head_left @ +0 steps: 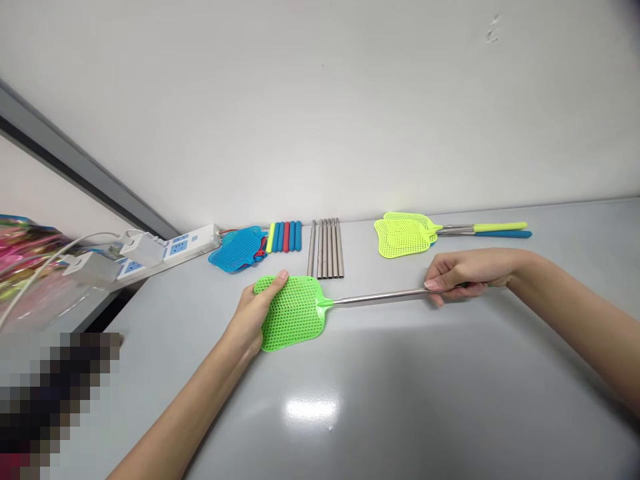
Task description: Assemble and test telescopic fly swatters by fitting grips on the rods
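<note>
A green fly swatter [295, 311] lies across the grey table [380, 393], its mesh head to the left and its metal telescopic rod [380, 297] running right. My left hand [257, 313] grips the left edge of the mesh head, thumb on top. My right hand [457, 275] is closed round the handle end of the rod, which is mostly hidden under the fingers.
Against the wall lie blue and red mesh heads [237, 249], several coloured handle grips [285, 237], several bare metal rods [327, 248] and two assembled yellow swatters [405, 235]. A white power strip [175, 248] with plugged adapters sits at the left edge.
</note>
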`<state>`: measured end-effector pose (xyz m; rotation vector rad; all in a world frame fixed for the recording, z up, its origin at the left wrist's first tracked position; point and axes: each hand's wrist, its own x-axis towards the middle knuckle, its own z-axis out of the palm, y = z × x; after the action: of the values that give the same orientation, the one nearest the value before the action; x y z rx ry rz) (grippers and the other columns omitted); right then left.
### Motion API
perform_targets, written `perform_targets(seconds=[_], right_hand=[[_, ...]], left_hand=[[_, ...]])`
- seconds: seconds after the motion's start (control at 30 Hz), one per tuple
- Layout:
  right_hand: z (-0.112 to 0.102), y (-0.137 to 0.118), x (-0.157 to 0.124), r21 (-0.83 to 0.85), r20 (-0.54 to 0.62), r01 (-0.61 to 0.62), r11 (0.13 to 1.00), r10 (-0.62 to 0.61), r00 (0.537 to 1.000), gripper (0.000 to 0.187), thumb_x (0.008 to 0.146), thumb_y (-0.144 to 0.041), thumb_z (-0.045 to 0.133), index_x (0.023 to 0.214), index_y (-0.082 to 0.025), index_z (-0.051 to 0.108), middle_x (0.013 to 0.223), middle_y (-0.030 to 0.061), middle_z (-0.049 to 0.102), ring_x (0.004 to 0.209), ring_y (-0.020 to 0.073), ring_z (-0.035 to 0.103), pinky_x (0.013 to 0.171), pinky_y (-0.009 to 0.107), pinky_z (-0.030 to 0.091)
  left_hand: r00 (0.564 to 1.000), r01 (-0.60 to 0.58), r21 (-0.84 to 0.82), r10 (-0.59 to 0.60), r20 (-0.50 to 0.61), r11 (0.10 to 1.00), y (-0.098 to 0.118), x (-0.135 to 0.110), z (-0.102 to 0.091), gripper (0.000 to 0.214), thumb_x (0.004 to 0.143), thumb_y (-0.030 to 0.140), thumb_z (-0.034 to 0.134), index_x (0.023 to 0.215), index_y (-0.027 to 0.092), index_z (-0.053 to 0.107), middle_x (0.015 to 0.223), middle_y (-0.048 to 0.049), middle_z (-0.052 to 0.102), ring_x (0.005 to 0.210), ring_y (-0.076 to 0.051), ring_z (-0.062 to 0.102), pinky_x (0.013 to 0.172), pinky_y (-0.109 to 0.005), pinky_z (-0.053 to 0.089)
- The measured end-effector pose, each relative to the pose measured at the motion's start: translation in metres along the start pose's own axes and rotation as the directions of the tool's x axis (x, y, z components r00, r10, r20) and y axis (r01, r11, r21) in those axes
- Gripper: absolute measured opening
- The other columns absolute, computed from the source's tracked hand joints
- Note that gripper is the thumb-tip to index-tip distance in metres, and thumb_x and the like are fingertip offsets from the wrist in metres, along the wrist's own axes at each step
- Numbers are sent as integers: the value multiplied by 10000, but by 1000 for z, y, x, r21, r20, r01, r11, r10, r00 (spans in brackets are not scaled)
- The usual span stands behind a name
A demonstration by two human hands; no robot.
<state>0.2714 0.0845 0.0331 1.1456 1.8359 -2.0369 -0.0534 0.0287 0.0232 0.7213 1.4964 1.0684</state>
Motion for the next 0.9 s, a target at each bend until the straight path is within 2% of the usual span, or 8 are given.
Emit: perform_targets(seconds=[0.27,0.5,0.63,0.9], right_hand=[[3,4,4,47,45,-8,999,5,999,327,803,-428,505,710,-121,566,391,-91,314,335,34,164,334,197,91],[3,7,11,55,39,26,998,-28,999,335,816,-425,492,755,-111,590,409,-87,320,343,33,185,345,192,114],[3,9,12,68,36,23,997,-25,999,336,820,-418,491,809,-104,610,425,-85,322,349,33,178,351,201,106],[6,6,11,44,22,31,999,-32,999,331,815,-419,496,867,-112,608,479,-70,356,362,40,249,378,210,159]], left_hand=[[1000,3,14,-3,12,1000,0,0,-2,281,586,386,710,697,162,582,659,-40,665,561,-196,630,550,-298,519],[1000,29,6,-29,-4,1000,3,6,-5,305,587,402,709,737,158,606,705,-48,677,606,-201,644,583,-299,529],[999,25,7,-25,28,1000,3,9,-9,310,590,421,703,724,159,607,717,-43,677,636,-204,647,574,-290,523],[998,20,27,-22,55,999,3,11,-12,322,585,429,701,738,162,604,708,-50,674,634,-213,647,572,-305,517]])
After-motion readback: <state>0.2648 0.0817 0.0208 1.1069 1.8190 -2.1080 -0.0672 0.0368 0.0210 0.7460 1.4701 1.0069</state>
